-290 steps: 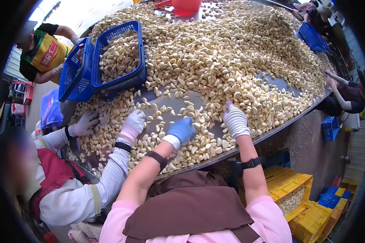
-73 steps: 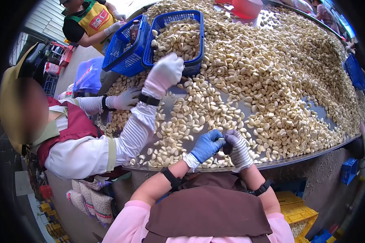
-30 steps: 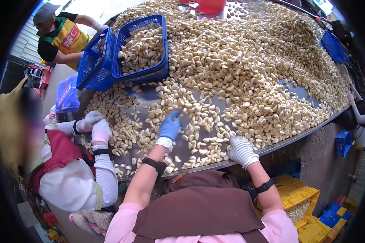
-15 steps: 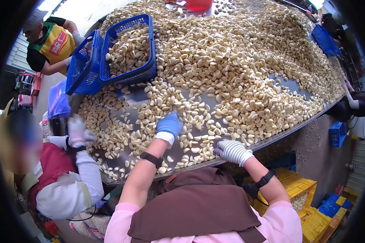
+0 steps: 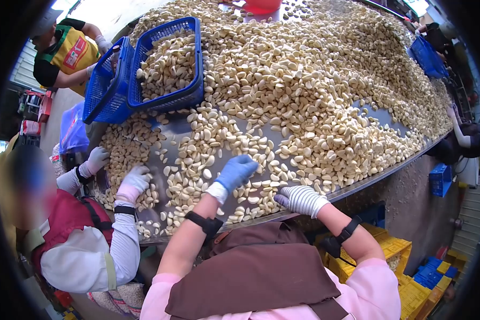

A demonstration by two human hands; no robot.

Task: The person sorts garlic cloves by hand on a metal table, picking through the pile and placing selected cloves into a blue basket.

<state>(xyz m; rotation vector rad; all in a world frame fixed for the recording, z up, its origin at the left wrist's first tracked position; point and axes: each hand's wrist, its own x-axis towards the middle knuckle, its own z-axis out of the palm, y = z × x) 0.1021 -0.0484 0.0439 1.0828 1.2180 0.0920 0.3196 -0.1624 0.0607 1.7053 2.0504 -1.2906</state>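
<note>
Pale, flat, bean-like pieces lie heaped and scattered over a metal table. My left hand, in a blue glove with a white cuff, is over the loose pieces near the table's middle. Its fingers point right and look pressed together; what they hold, if anything, is hidden. My right hand, in a striped glove, rests at the table's front edge beside some pieces. Its fingers are bent, and their tips are too unclear to show anything between them.
A blue basket full of pieces stands at the back left, beside a tilted blue basket near a person in a yellow apron. A co-worker's gloved hands touch pieces at left. Yellow crates are below right.
My left hand has moved right and slightly toward me. My right hand has barely moved. The co-worker at left now has both hands on the pieces.
</note>
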